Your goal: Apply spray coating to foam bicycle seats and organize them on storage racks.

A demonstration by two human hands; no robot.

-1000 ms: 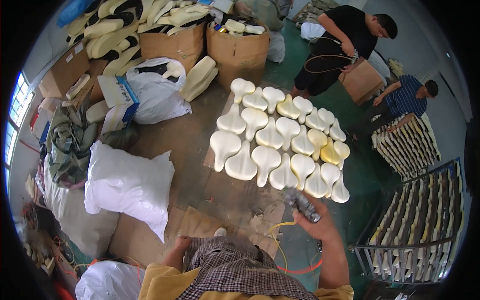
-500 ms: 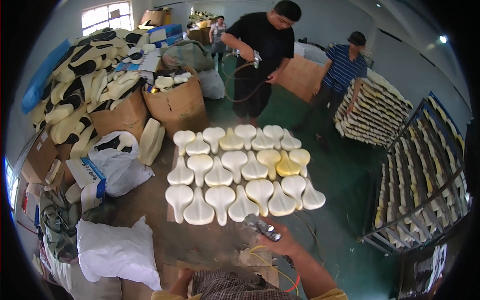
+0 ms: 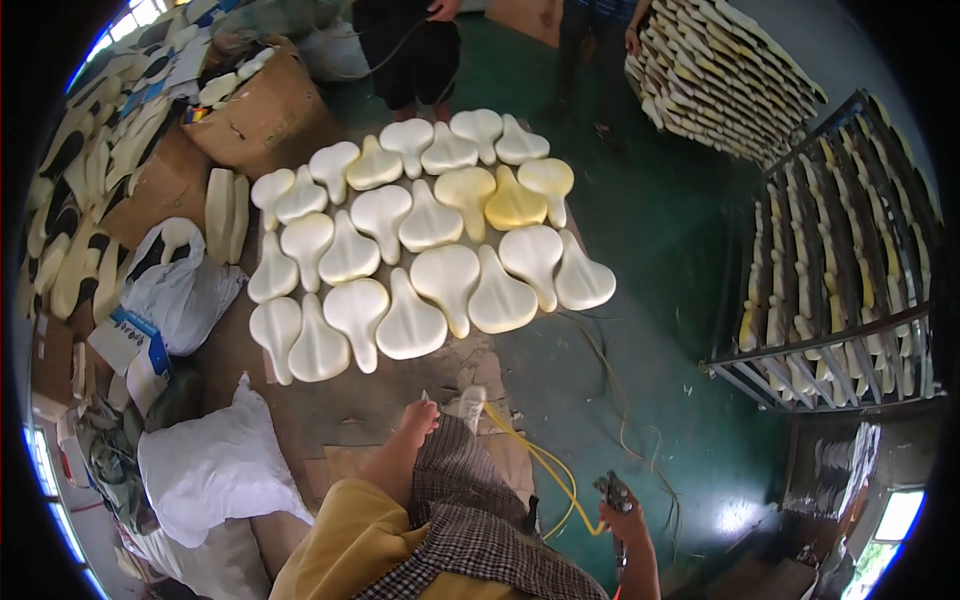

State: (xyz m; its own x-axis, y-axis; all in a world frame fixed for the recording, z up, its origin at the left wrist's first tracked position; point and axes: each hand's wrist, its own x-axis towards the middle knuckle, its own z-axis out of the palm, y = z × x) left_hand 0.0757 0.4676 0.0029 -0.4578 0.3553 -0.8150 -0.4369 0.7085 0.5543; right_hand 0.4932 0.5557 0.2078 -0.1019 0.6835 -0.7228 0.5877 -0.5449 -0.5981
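Observation:
Several rows of cream and yellow bicycle saddle pads [image 3: 430, 275] lie on a low board in front of me, noses pointing alternately toward and away from me. My right hand [image 3: 627, 524] is closed round a metal spray gun [image 3: 612, 490], low at the right, away from the pads. A yellow hose [image 3: 550, 460] loops near the gun. My left hand [image 3: 421, 418] is held ahead of my checked apron, short of the nearest row. Its fingers are closed, with a small pale tip showing above them; what it is I cannot make out.
Loaded racks of pads [image 3: 830, 270] stand at the right, a stacked pile [image 3: 715, 80] behind. Cartons [image 3: 265, 115], white sacks [image 3: 215, 460] and heaped pads crowd the left. Two people [image 3: 410, 50] stand beyond the board, partly cut off. A thin hose [image 3: 610, 390] trails over the green floor.
My right hand with the spray gun has moved from the pads' near edge down to my right side. My left hand has come forward. The view has tilted down and turned.

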